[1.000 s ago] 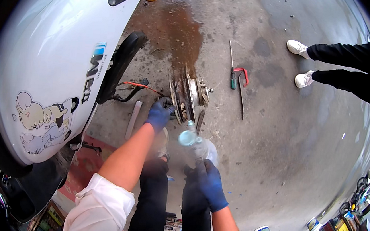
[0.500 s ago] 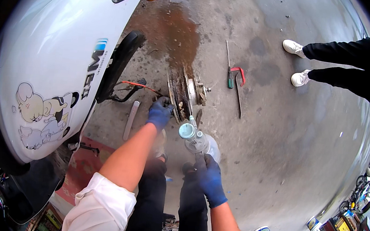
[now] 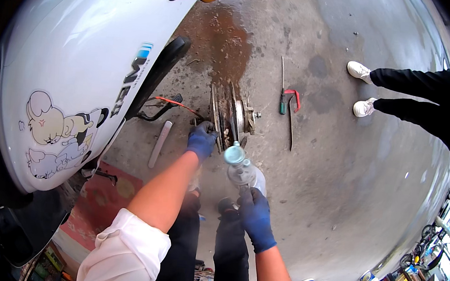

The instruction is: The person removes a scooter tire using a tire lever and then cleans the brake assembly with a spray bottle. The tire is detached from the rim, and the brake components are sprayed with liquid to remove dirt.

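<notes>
At centre, a rusty wheel rim stands edge-on, long axis running near to far; the left hand is the nearer one, gloved fingers curled at the rim's near left edge, exact grip hidden. Right hand, closed round a clear plastic bottle, lies near and slightly right of the rim; bottle's spout end points far, just beside the rim's near end, contact not discernible.

- Place: looks like a vehicle repair workshop.
- White vehicle standing beside a bare, rusty wheel.
- Screwdriver lying on stained concrete floor, near brown wet patch.
</notes>
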Tool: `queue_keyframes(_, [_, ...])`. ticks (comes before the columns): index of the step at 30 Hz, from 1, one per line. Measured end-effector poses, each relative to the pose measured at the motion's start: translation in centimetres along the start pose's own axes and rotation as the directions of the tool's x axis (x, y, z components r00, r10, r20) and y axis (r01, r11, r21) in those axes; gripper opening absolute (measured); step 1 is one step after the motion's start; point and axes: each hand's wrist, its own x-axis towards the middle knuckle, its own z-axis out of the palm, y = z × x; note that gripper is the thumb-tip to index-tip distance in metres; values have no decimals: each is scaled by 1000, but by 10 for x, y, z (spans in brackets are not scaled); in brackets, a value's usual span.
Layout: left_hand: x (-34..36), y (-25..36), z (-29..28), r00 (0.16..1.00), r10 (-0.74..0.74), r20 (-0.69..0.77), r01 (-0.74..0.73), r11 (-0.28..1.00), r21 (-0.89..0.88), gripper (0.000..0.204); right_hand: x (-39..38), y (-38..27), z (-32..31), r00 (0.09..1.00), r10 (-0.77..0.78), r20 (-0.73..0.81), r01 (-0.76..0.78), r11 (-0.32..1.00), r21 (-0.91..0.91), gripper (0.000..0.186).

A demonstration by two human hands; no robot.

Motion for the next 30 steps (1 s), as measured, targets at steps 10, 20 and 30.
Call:
queue_keyframes(10, [-5,-20,13,988,146,-58,-141,987,81,22,10,9,-2,968,-248,28,250,961,-115,35])
queue_keyframes(20, [-5,-28,14,991,131,-38,-127,987,100,23,18,19,4,969,-245,16,246,966,-79,32])
queue_keyframes(30, [-6,-26,11,996,75,43,-79,993,87,30,21,15,4,977,-199,77,210,963,-170,35])
